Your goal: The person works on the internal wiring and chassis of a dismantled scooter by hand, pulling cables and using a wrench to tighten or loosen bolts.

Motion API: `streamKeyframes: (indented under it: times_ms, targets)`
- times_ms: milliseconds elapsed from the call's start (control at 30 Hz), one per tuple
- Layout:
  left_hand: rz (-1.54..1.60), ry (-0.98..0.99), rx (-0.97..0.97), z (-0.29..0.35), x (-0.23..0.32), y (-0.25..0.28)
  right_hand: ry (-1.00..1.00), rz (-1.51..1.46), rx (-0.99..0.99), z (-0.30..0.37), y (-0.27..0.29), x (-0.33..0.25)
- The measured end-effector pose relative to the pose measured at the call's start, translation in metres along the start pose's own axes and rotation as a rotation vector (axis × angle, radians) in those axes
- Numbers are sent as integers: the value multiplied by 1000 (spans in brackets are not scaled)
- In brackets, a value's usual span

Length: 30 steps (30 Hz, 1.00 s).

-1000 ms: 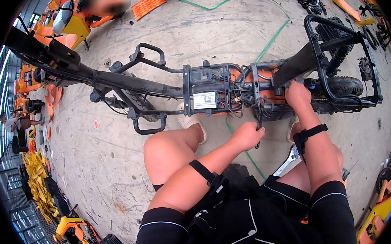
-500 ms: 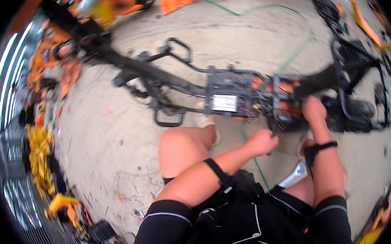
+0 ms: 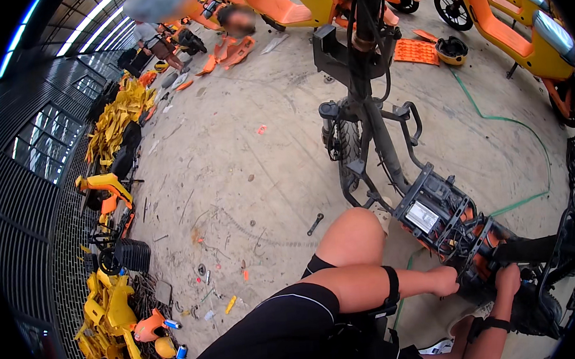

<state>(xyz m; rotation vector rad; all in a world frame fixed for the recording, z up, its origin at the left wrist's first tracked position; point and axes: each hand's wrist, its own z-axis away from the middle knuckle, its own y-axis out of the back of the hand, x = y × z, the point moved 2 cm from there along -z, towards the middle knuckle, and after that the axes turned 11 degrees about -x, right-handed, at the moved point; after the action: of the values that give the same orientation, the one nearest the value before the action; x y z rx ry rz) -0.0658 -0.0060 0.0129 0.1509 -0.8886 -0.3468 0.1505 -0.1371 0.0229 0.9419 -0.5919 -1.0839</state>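
A stripped scooter frame of black tubes stands to my right, its front wheel pointing away from me. A box with a white label and loose wires sit in its middle section. My left hand is closed in a fist against the near side of that section; whatever it grips is hidden. Just right of it, my right hand has its fingers curled by the thick black tube near the rear. I cannot make out what is in them. The rear wheel is partly covered by the frame.
Yellow body panels are heaped along the left wall. A wrench-like tool and small parts litter the concrete floor. A green hose curves at the right. Orange-yellow scooters stand far right; a person is far left.
My view has swung left, so the scooter frame now appears farther right and its front wheel shows. Both hands stay at its middle and rear, the left one now against the frame.
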Motion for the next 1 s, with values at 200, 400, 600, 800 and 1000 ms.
streamKeyframes:
  times_ms: [200,400,600,800,1000]
  targets:
    - [-20,8,-30,-10,0,0,10,5,33,-17,-16,18]
    - [-44,-41,-24,-4,10,10,72,39,26,-28,-26,24]
    - [-35,-61,-2,-13,6,7,31,67,82,-14,-15,22]
    - [-31,-72,-53,-21,8,2,8,131,-78,-22,-22,18]
    - [-26,-117,-23,-14,18,1,77,126,16,-15,-21,13]
